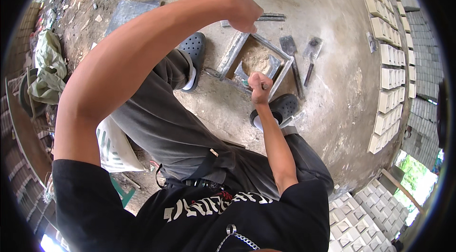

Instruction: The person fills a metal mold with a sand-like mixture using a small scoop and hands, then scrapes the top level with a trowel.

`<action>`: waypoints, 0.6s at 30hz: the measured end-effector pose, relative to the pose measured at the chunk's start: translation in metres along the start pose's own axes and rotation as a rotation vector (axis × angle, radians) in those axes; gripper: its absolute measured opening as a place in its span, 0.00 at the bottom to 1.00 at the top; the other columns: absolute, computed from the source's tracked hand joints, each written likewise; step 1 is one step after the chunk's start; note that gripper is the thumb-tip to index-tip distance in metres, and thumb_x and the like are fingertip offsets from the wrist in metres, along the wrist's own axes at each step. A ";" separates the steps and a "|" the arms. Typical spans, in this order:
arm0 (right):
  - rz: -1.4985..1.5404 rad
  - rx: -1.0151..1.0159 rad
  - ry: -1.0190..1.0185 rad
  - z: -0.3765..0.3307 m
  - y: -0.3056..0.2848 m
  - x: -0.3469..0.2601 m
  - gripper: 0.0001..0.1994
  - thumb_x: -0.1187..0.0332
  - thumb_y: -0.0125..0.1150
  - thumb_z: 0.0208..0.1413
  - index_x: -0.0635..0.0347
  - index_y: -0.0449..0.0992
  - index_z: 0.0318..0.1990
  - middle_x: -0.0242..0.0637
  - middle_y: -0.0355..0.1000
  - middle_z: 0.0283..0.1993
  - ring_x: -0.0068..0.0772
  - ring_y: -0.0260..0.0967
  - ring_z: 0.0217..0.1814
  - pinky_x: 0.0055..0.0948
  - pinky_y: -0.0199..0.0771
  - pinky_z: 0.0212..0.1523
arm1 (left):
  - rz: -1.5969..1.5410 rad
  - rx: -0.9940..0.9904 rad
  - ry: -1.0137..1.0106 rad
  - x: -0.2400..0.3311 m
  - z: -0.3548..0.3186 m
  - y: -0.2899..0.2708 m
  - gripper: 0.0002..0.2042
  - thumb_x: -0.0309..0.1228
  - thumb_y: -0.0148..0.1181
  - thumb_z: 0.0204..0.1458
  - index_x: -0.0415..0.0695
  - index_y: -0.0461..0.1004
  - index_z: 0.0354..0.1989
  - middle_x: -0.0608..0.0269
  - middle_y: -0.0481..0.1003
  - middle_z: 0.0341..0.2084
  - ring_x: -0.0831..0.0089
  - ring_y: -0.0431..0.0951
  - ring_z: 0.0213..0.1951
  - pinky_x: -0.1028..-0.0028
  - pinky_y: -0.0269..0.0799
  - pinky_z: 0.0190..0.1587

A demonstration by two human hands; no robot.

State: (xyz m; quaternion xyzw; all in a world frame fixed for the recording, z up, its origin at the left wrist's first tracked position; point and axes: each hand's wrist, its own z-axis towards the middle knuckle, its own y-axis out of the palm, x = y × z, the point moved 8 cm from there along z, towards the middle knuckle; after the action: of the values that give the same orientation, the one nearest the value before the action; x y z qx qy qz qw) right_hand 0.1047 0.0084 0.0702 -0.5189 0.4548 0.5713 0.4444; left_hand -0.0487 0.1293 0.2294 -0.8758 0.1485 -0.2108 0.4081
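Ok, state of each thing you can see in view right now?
Left hand: beyond the mould frame, grip hidden.
Right hand: closed around a tool handle.
Mould frame: open-topped, on the floor, partly filled.
Sandy material: loose, inside the frame.
Longer trowel: lying on the floor.
Shorter trowel: lying on the floor.
Cream blocks: set out in rows.
Grey-green sheeting: crumpled.

soft daylight, glare in the gap (419, 178), bowed edges, black corners.
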 end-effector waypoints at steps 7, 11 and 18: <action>-0.070 -0.041 -0.089 0.001 0.011 -0.024 0.17 0.73 0.46 0.55 0.63 0.55 0.14 0.31 0.52 0.12 0.22 0.46 0.15 0.29 0.45 0.18 | 0.006 0.002 0.014 0.004 0.000 -0.002 0.25 0.45 0.50 0.57 0.43 0.62 0.59 0.49 0.72 0.48 0.53 0.70 0.53 0.57 0.65 0.54; -0.183 -0.161 -0.105 -0.002 0.018 -0.010 0.15 0.75 0.46 0.51 0.66 0.56 0.14 0.38 0.51 0.13 0.31 0.49 0.13 0.33 0.48 0.18 | -0.009 0.022 0.029 0.005 0.004 -0.006 0.24 0.44 0.50 0.57 0.43 0.63 0.57 0.49 0.73 0.47 0.53 0.71 0.52 0.57 0.65 0.53; -0.289 -0.270 -0.273 -0.006 0.046 -0.039 0.13 0.77 0.47 0.49 0.66 0.57 0.14 0.40 0.51 0.13 0.41 0.51 0.13 0.36 0.50 0.17 | 0.009 -0.013 0.031 0.008 -0.007 -0.005 0.24 0.45 0.49 0.57 0.43 0.63 0.57 0.50 0.74 0.46 0.53 0.72 0.51 0.57 0.66 0.52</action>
State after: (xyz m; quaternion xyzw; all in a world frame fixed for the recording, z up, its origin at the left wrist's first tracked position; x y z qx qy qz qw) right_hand 0.0632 -0.0081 0.1111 -0.5512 0.2311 0.6223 0.5055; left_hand -0.0444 0.1244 0.2393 -0.8744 0.1603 -0.2212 0.4010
